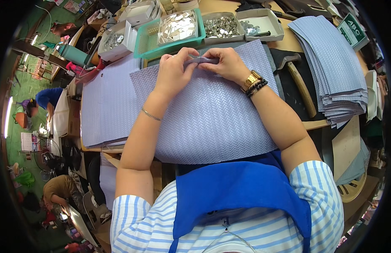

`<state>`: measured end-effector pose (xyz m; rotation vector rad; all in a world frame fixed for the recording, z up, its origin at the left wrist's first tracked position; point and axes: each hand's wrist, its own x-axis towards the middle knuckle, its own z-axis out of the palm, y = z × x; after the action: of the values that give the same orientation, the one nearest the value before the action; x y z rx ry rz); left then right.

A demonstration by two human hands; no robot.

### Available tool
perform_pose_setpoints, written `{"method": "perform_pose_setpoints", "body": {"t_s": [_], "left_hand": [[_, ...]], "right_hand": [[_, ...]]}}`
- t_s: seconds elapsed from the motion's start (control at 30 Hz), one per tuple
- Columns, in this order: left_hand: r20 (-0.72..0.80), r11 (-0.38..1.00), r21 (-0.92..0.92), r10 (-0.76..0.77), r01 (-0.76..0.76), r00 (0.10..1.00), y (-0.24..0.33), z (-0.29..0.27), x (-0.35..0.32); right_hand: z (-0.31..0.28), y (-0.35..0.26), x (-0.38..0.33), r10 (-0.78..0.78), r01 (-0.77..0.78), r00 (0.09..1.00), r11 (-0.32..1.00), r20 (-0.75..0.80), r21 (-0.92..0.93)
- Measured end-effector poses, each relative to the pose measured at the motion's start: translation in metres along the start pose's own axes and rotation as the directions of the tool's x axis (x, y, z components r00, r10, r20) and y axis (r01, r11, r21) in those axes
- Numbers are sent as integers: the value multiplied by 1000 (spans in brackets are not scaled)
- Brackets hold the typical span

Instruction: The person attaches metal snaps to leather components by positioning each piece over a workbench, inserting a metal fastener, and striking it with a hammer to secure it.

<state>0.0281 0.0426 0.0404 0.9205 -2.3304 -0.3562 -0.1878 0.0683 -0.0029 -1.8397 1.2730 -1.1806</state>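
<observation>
The lavender-blue herringbone-embossed sheet lies across the middle of the counter, its lower part reaching past the near edge toward the blue apron. At its far edge the left hand and right hand meet, each grip pinching, thumb against fingers, a raised bit of that edge; the fingers hide whether a small part is caught there too.

To work this edge well, I'd keep both pinches light and level, so the embossing isn't creased, and check alignment against the sheet's middle line. The overhanging part may drag, so forearms resting softly on it would help. Keep the sheet's right side clear of the hammer, and its far edge off the green basket near the counter's far edge.
</observation>
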Motion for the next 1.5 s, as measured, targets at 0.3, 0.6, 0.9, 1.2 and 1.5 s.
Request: {"method": "perform_pose_setpoints", "body": {"t_s": [0.3,0.6,0.9,1.2,1.5], "left_hand": [[-19,993,-68,-102,100,995,5,-2,-8],[34,954,241,177,-180,984,35,-22,-35],[-10,995,29,98,-98,995,40,13,-81],[-78,996,-75,49,-55,996,38,31,-74],[-78,989,-143,28,-39,997,35,32,-76]], "right_hand": [[-1,-14,-3,-35,27,997,992,-67,-123],[-26,-53,-25,-371,429,903,798,215,-423],[-37,-98,-31,109,218,784,873,611,-436],[-56,-28,151,-103,189,976,837,191,-513],[-20,12,202,41,147,969,702,245,-697]]}}
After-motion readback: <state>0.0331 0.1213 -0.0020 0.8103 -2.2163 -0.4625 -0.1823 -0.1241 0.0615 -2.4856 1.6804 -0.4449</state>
